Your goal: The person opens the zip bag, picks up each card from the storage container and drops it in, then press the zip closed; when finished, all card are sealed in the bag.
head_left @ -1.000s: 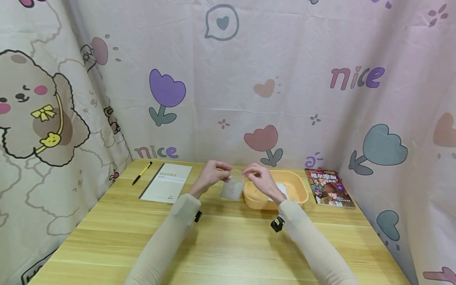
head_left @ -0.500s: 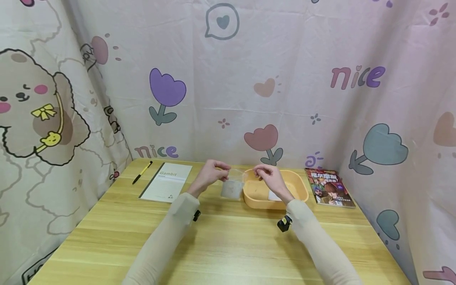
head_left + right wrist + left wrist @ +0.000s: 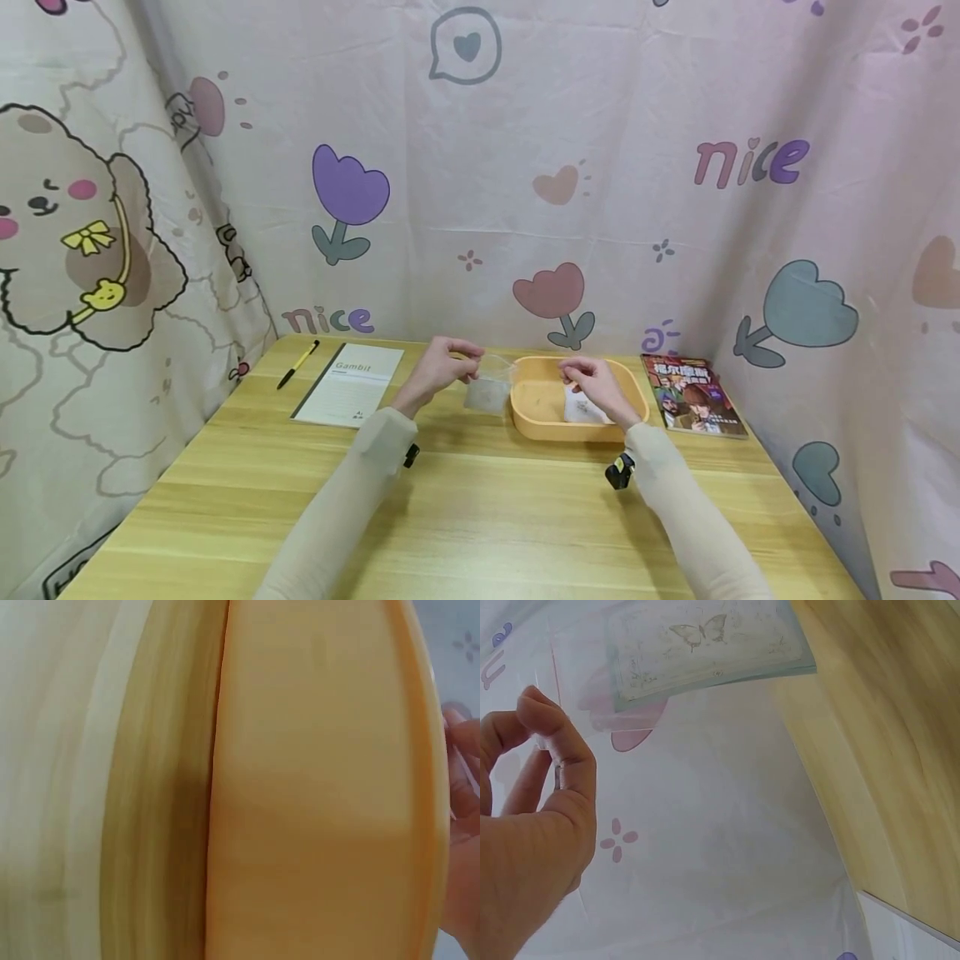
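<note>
With bent fingers, my left hand (image 3: 441, 368) pinches the upper edge of a clear plastic bag (image 3: 489, 392), which hangs over the table left of the basin. In the left wrist view, a pale butterfly card (image 3: 705, 641) shows in the bag. My right hand (image 3: 597, 390) is over a yellow plastic basin (image 3: 536, 429), its fingers bent, just above a small white card (image 3: 581, 408) with a faint print. That card is partly covered by the hand. In the right wrist view a thin pale line runs by the fingers (image 3: 469, 739); whether they grip anything cannot be told.
A Gambit notebook (image 3: 351, 392) lies at left, with a yellow and black pen (image 3: 297, 365) beyond it. Right of the basin is a colourful comic-style book (image 3: 696, 400). A printed curtain (image 3: 465, 183) hangs behind the wooden table (image 3: 465, 508).
My right hand has left the mouth of the bag and moved right, over the white card in the basin. The left hand stays nearly in place, keeping the bag.
</note>
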`<state>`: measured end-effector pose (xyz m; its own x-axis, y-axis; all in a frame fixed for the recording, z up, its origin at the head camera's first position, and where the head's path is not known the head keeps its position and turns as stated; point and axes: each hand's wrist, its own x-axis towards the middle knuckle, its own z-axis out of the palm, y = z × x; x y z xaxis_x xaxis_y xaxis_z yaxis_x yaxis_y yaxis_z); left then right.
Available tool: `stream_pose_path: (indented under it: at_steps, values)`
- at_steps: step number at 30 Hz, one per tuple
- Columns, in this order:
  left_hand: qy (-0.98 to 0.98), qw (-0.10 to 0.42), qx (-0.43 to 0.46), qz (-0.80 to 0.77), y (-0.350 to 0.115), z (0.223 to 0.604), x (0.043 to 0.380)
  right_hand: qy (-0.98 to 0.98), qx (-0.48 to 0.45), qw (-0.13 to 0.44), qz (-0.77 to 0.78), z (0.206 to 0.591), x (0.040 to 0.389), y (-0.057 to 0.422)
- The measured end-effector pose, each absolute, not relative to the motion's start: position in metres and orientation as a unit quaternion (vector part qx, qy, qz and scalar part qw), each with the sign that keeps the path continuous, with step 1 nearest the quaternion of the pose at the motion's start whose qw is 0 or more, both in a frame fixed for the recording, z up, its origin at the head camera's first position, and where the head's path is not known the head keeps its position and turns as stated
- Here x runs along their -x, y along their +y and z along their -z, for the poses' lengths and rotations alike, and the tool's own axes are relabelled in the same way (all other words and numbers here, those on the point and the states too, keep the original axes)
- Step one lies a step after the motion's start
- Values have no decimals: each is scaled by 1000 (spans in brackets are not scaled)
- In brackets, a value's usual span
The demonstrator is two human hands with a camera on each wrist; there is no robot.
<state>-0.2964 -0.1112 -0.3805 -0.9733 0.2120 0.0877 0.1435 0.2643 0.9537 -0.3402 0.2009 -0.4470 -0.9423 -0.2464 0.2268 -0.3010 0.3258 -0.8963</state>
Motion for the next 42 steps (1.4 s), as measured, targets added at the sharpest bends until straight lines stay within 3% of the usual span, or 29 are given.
stream_pose_path:
  at_steps: [10, 15, 33, 42]
  values:
    - [780, 12, -134, -611, -111, 382, 298, -884, -127, 4, -450, 453, 344, 231]
    - [770, 4, -148, -621, -112, 385, 298, -905, -160, -1, -395, 458, 349, 242]
    - [771, -1, -145, -620, -110, 385, 297, -924, -146, -102, -338, 465, 355, 244]
    - [773, 6, -135, -620, -107, 387, 297, -930, -152, -85, -323, 467, 355, 242]
